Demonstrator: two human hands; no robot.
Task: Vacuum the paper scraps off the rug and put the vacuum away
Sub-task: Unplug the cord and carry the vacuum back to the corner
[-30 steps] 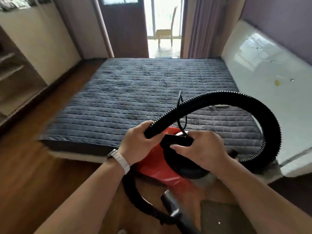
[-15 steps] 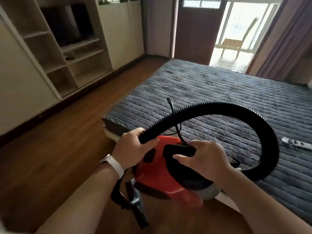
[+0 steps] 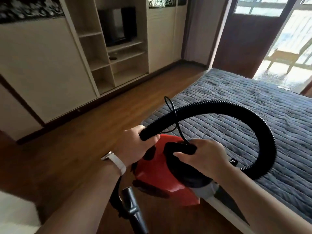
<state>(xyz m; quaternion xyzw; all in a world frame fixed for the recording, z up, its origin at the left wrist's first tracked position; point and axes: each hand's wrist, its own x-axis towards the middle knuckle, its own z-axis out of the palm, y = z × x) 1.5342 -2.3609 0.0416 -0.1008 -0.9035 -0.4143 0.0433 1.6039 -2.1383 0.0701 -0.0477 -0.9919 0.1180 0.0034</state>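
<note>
Over the last second the view has been swung to the left: the rug (image 3: pixel 253 102), previously straight ahead, is now seen at the right, and the shelf unit (image 3: pixel 101 53) with a television (image 3: pixel 118 26) has been brought into view across the wooden floor (image 3: pixel 81 132). The vacuum (image 3: pixel 152 178) is held off the floor, just beside the near edge of the rug, in the same two-handed carry as before. No paper scraps can be made out on the visible part of the rug. It is therefore judged that suction is finished and that the put-away stage is under way, with the storage place not yet identified.

The left hand (image 3: pixel 133 146) is closed fully round the end of the hose (image 3: pixel 244 114), the fingers wrapped beneath it and the thumb over the top. The hose is arched up and over to the right, down behind the right forearm.

The right hand (image 3: pixel 206 156) is closed round the black handle (image 3: pixel 179 146) on top of the red body, the thumb laid along its near side. A loop of cord (image 3: pixel 170 107) is seen rising from the handle. A grey tube (image 3: pixel 133 208) is left hanging below the body.
</note>
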